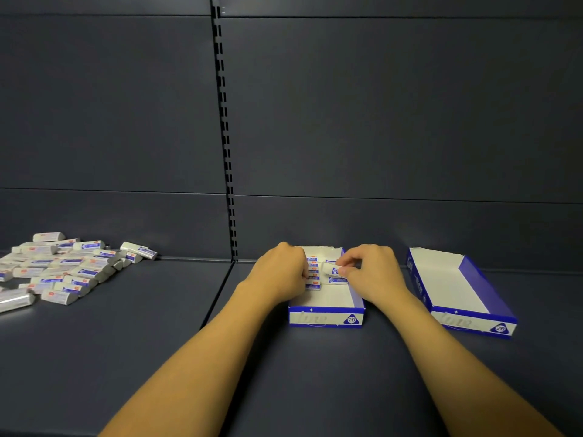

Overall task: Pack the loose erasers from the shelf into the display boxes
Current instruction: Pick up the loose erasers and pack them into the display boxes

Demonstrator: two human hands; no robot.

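A blue-and-white display box [326, 316] stands on the dark shelf in front of me. Several wrapped erasers [313, 277] stand in a row along its left side. My left hand [280, 272] rests over the box's left wall, fingers against that row. My right hand [372, 269] pinches one white-and-blue eraser [332, 270] by its end, tilted just above the erasers lying in the box. A second display box [467, 313] stands to the right with nothing in it. A pile of loose erasers [66, 268] lies at the far left of the shelf.
The dark shelf's back panel rises behind the boxes, with a slotted upright post [225, 137] in the middle. A seam [217, 298] in the shelf surface runs between the pile and the boxes.
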